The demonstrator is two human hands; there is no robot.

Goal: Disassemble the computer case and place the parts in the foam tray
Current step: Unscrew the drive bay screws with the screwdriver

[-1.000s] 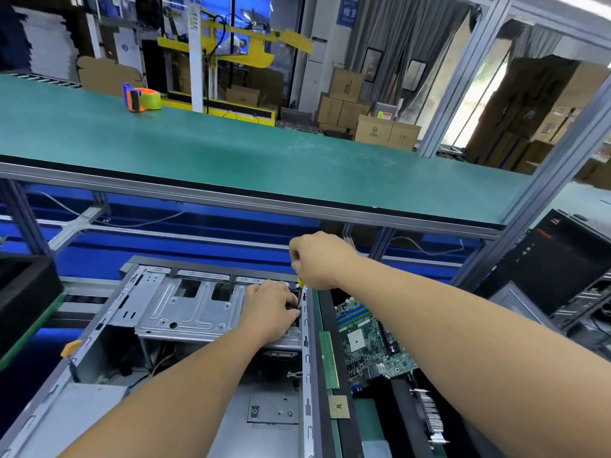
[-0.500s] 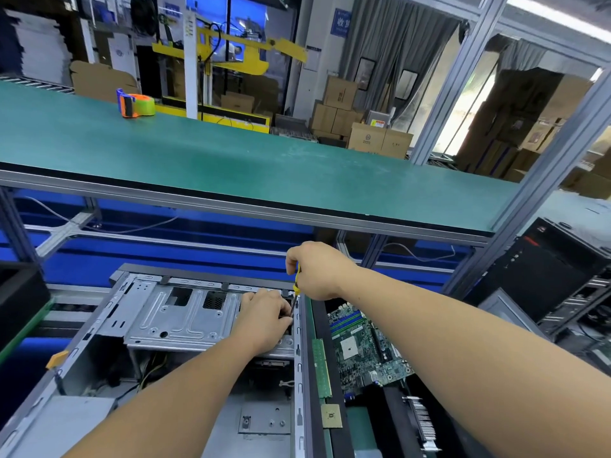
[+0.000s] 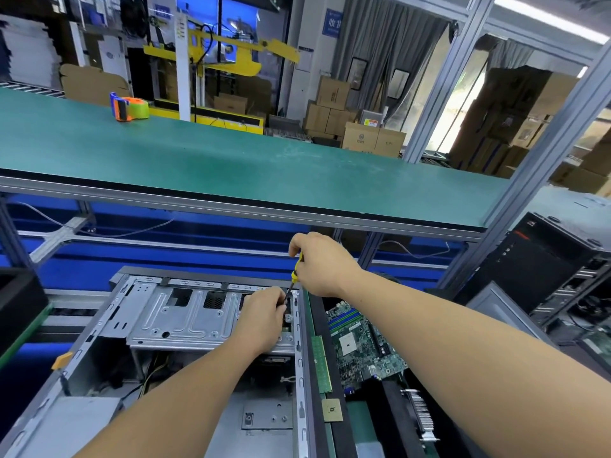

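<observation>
While the right hand curls round the yellow handle of a screwdriver just above the frame's centre, the tool's dark shaft slants down and left to the far right corner of the computer case, which lies open on its side across the lower left of the frame. The left hand rests just below it on the grey metal drive cage, its fingers bent at the shaft's tip as if steadying the bit or a screw; the tip itself is hidden by those fingers, so whether it sits in a screw head cannot be told.

The step in hand looks like loosening a screw that fastens the drive cage to the case's rim. Next, by my judgement, the screw has to be backed out and caught by the left fingers before it drops into the case, and then the cage must be lifted free.

Right of the case, in the lower middle of the frame, the dark foam tray already carries a green motherboard, a memory stick and a small square processor. A tape dispenser stands on the green shelf at upper left, well apart from the work.
</observation>
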